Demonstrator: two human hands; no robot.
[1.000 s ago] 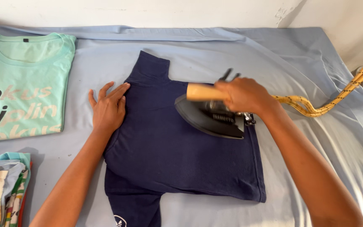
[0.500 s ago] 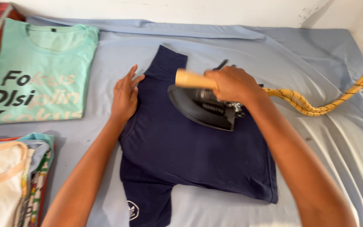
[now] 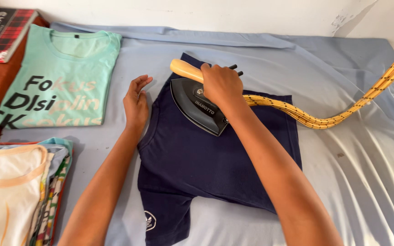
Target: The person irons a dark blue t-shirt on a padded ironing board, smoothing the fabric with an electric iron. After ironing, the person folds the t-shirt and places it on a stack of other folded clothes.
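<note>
A black iron point(image 3: 199, 107) is gripped by its wooden handle in the closed right hand point(image 3: 221, 84) on a navy shirt point(image 3: 215, 159) spread over the sheet point(image 3: 343, 150). The shirt's edge is pressed by the flat, open left hand point(image 3: 136, 104). No container is seen.

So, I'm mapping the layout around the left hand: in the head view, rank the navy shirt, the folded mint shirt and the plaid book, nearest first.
From the left hand:
1. Navy shirt, touching it, just to its right.
2. Mint shirt, folded, off to the left.
3. Plaid book, far top-left corner.
</note>
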